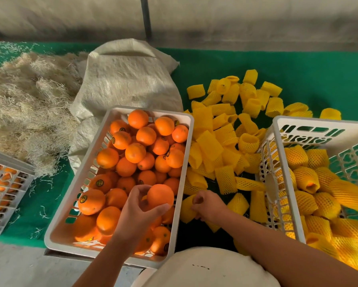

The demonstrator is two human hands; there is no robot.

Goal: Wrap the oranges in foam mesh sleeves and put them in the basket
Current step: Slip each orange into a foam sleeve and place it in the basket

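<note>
1. Left hand (142, 206) is over the near end of the middle white crate (120, 183), its grip curled around a single orange (160, 196), thumb on the near side and fingers wrapped behind, the fruit lifted just above the pile.
2. That crate is heaped with bare oranges (141, 154), several showing small dark round stickers.
3. Right hand (208, 206) sits just beside the crate's right wall, fingers bunched tight, pinching a yellow foam mesh sleeve (187, 211) at its upper edge; the sleeve hangs to the left of the knuckles.
4. Between the two white crates a loose spread of yellow sleeves (229, 131) covers the green mat (308, 79), running from the near side out toward the far edge.
5. At the right, the basket (281, 129) holds wrapped oranges (310, 181) in yellow mesh, one showing orange skin through its open end.
6. Far left edge: a grey crate (6, 179) with more oranges seen through its slotted side.
7. Behind it, a mound of pale straw-like packing fibre (27, 108), and a woven white sack (124, 79) slumped against the middle crate's far end.
8. Bottom centre, pale cloth over the person's lap (211, 268).
</note>
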